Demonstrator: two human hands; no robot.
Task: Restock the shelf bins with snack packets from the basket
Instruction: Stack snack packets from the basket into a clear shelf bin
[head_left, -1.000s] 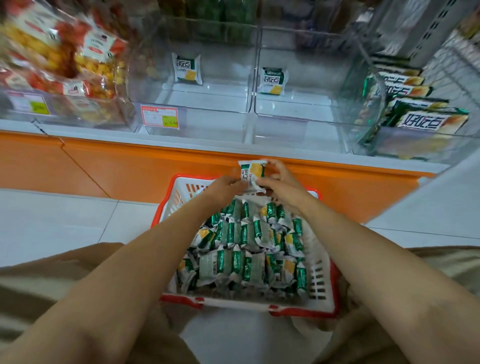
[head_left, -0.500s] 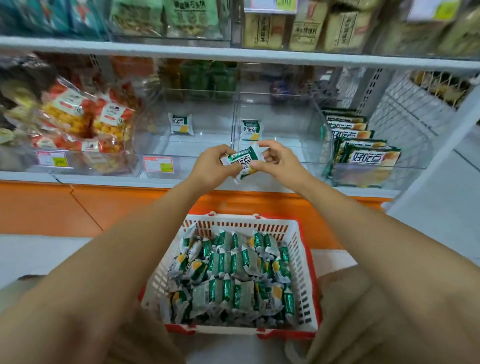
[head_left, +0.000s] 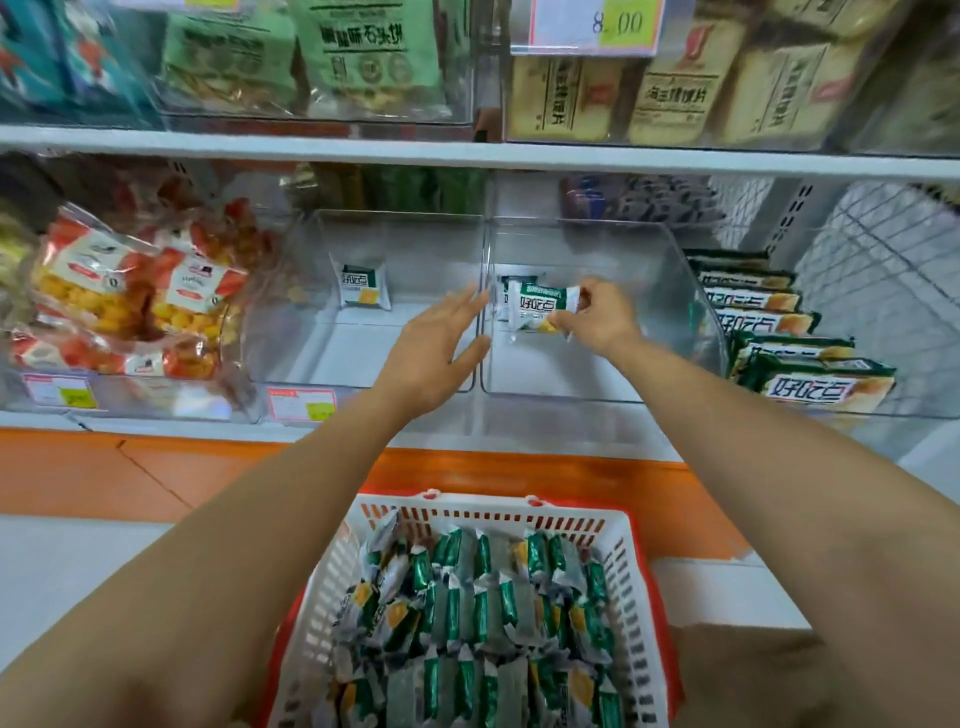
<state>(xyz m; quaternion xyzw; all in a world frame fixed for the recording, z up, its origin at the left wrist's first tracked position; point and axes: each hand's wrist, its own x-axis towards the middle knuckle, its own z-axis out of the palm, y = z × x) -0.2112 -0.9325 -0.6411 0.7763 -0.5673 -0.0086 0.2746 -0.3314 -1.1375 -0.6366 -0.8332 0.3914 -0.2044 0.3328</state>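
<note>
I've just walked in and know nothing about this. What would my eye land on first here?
Two bare arms stretch to the middle shelf. The right hand pinches a green-and-white packet at the right bin, and the left hand is open beside it. Below them, a red-and-white basket is heaped with matching packets.

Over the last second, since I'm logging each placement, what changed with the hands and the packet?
The packet went from above the basket up and forward into the right clear bin. The left hand let go and is open by the divider; the right hand alone pinches it. Unchanged: the lone packet in the left bin, the basket's load.
</note>
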